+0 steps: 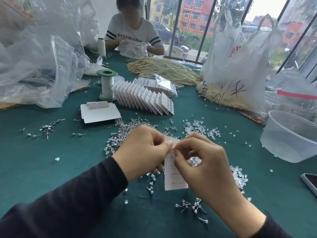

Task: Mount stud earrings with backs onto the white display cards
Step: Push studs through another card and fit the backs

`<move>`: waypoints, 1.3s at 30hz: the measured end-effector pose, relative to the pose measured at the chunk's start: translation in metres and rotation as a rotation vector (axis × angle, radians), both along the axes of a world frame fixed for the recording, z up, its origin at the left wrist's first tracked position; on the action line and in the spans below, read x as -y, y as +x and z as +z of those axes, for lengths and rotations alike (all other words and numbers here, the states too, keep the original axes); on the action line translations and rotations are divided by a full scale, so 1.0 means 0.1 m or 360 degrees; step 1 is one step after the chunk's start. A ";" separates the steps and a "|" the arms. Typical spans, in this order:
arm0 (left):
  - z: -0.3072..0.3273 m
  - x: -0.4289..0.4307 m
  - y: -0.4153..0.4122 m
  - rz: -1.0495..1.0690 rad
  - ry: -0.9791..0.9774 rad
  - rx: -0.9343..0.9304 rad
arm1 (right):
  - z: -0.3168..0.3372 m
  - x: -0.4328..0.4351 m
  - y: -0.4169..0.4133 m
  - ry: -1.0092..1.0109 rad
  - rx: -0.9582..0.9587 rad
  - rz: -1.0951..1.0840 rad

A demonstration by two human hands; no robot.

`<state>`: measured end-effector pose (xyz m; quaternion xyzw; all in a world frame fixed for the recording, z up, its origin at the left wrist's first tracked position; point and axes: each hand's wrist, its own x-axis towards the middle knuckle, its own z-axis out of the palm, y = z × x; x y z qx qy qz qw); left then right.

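A narrow white display card [173, 176] hangs upright between my hands above the green table. My left hand [144, 150] pinches its upper left edge with thumb and forefinger. My right hand [202, 162] pinches at the card's top right, fingertips meeting the left thumb; whatever tiny piece it holds is hidden. Loose stud earrings [120, 133] lie heaped behind my hands, and more studs [192, 206] lie below the card. Clear earring backs [199, 127] are scattered to the right. A fanned row of filled cards [145, 98] stands farther back.
A stack of blank cards [101, 113] lies at mid left, beside a green thread spool [107, 85]. A translucent tub [291, 134] sits at right, a phone [310, 182] at the right edge. Plastic bags [42, 54] and pearl strands [164, 67] crowd the back. A person [133, 30] sits opposite.
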<state>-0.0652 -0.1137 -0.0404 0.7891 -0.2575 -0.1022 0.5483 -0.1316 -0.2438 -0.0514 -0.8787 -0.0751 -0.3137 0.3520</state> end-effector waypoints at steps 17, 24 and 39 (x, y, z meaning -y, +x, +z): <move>0.12 -0.65 0.72 0.0654 0.0904 0.0427 | 0.09 0.17 0.02 0.1299 -0.0182 0.0197; -0.05 -0.48 0.80 0.0645 0.1019 0.0480 | 0.14 0.19 0.00 0.1640 -0.0392 0.0240; -0.07 -0.48 0.86 0.0619 0.0923 0.0444 | 0.16 0.18 -0.01 0.1911 -0.0699 0.0397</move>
